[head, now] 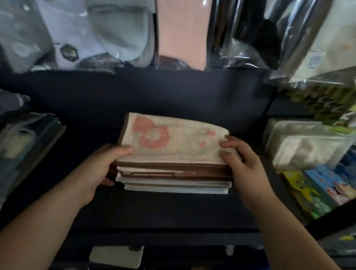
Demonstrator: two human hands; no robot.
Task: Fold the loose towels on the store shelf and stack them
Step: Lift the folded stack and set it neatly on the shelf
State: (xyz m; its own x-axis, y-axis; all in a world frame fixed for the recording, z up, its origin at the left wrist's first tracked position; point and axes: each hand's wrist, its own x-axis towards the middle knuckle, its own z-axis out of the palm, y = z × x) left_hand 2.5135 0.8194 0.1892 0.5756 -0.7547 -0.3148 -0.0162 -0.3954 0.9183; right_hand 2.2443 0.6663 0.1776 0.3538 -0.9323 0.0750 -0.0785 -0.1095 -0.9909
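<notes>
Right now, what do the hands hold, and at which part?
The towel stack: left hand grips its left end, right hand its right end.

Bare forearms extended forward, left hand [102, 168] gripping, thumb on top, right hand [241, 164] fingers curled

pretty dim here. dark blue store shelf [170, 208], clear plastic-wrapped goods [248, 36] and a peach cloth [182, 29] hanging above, colourful cartoon boxes [321, 188] off right, folded grey fabrics [20, 132] left.

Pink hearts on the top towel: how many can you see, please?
2. One heart near the top towel's right end, another below it; the right hand may hide more.
</notes>
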